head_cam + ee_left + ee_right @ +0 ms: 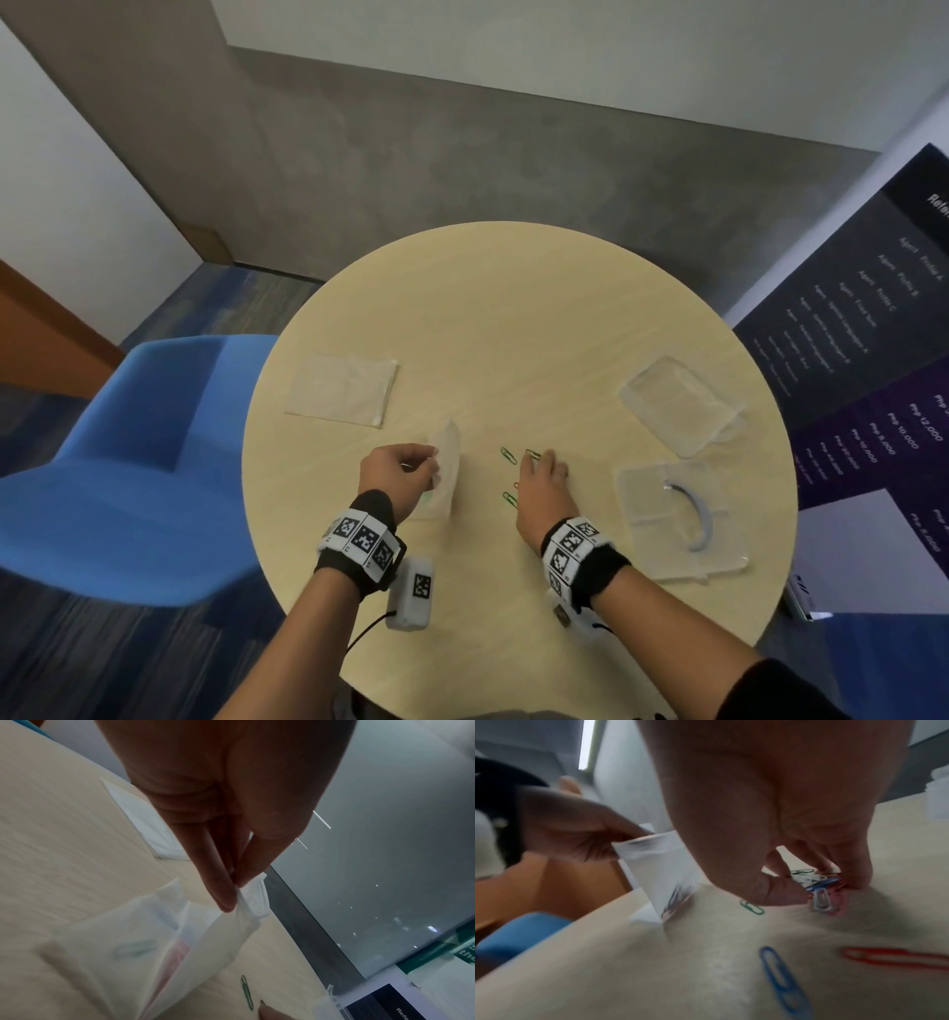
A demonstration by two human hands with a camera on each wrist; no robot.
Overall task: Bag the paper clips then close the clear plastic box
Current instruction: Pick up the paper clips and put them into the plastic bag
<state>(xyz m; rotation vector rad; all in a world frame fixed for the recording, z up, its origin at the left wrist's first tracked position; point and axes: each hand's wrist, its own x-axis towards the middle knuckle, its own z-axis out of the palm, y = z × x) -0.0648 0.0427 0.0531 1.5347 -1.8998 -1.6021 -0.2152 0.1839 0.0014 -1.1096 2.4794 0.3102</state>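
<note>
My left hand (pixel 434 462) pinches the top edge of a small clear bag (pixel 448 478) that stands on the round table; several clips show inside the bag (pixel 136 947). To its right, my right hand (pixel 544 462) is down on the table, with thumb and fingers curled round a heap of coloured paper clips (pixel 818 882). Loose clips lie around it: a green one (pixel 752 906), a blue one (pixel 782 979), a red one (pixel 895 959). The clear plastic box (pixel 642 493) lies open at the right with a curved pale piece in it.
A second clear plastic piece (pixel 678 406) lies beyond the box, near the table's right edge. A flat stack of clear bags (pixel 341 388) sits at the left. A blue chair (pixel 128 462) stands left of the table, and a dark banner (pixel 873 334) stands at the right.
</note>
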